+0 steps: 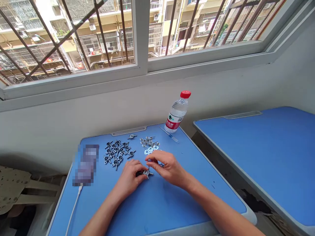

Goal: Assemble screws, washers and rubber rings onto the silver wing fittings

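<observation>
My left hand [131, 175] is closed around a small metal part with prongs [147, 172], held just above the blue desk [157, 203]. My right hand [167, 167] sits right beside it, fingers curled and pinched at the same part; whether it holds anything of its own is hidden. Beyond the hands lies a cluster of dark assembled metal pieces [118, 151] on the left and a pile of loose silver metal parts [149, 143] on the right, with a few flat silver plates [150, 150] near my right fingers.
A water bottle with a red cap [177, 112] stands at the desk's far right corner, a thin clear pen-like tool [169, 135] lying next to it. A blurred device [86, 164] with a white cable [73, 206] lies at the left. A second blue desk [265, 154] stands to the right.
</observation>
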`<state>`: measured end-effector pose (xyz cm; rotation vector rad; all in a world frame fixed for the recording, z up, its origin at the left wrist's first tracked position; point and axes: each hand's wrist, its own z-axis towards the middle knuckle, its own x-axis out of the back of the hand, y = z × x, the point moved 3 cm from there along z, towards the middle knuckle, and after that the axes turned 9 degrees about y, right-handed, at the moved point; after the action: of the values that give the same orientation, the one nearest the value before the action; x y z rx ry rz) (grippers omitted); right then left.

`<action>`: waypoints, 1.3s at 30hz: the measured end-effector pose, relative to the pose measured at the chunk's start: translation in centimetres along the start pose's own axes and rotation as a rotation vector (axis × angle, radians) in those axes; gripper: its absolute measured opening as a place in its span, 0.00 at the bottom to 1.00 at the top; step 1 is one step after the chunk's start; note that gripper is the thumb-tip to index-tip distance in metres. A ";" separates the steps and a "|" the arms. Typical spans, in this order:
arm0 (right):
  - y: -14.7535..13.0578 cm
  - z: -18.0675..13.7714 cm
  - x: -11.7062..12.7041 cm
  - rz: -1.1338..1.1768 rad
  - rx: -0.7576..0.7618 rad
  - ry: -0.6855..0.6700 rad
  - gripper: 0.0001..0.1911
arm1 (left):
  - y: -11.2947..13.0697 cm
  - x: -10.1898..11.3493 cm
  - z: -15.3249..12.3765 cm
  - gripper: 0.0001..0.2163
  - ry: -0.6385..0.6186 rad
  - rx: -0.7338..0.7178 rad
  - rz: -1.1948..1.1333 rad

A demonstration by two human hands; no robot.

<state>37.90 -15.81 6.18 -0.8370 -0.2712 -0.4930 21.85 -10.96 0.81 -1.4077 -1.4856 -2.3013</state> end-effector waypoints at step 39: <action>0.4 0.0 0.2 -0.002 -0.142 0.055 0.11 | 0.3 0.1 0.1 0.09 -0.025 0.010 0.035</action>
<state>38.32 -15.63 6.00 -0.9604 -0.1880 -0.5407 21.97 -11.02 1.13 -1.4541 -1.4643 -2.2609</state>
